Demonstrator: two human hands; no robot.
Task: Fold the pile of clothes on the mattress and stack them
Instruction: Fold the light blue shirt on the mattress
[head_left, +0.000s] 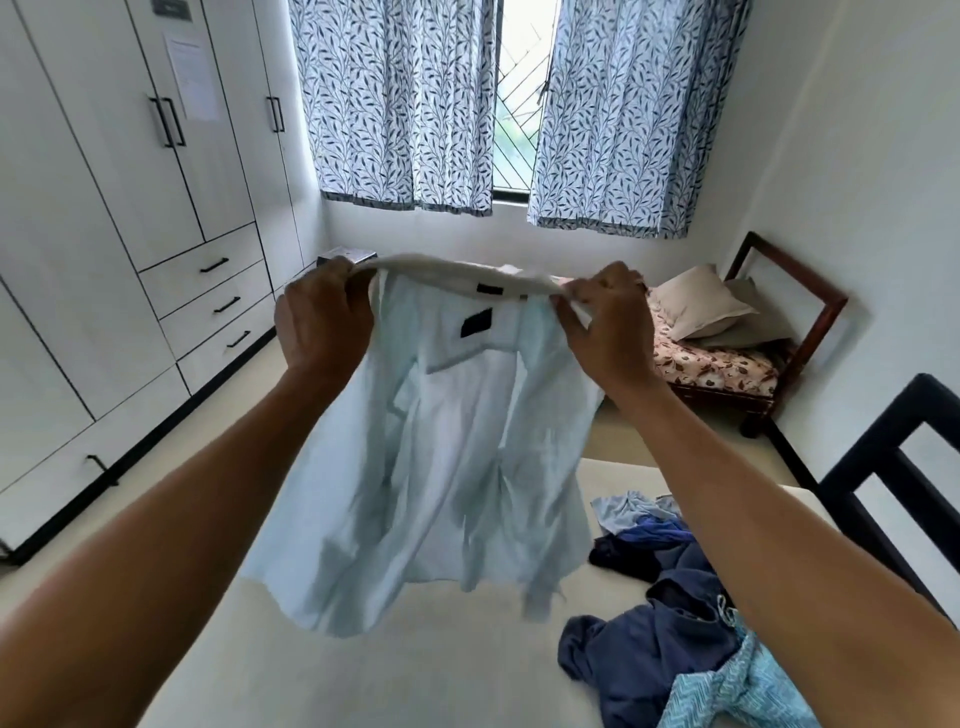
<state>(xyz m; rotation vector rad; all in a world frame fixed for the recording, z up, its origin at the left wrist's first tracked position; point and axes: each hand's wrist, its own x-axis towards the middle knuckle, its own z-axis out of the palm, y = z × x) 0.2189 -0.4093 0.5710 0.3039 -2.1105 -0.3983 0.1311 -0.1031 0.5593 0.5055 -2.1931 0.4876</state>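
A pale blue collared shirt (431, 457) hangs in the air over the cream mattress (395, 670), inside facing me, with a dark label below the collar. My left hand (322, 317) grips the left end of its collar. My right hand (605, 322) pinches the collar's right end. Both arms are stretched forward at chest height. A pile of unfolded clothes (675, 613) lies on the mattress's right side: dark blue garments, a light blue piece and a turquoise patterned one.
White wardrobes with drawers (130, 260) line the left wall. A small wooden bed with pillows (727, 343) stands at the far right under patterned curtains (410, 104). A dark chair frame (893, 467) stands beside the mattress on the right.
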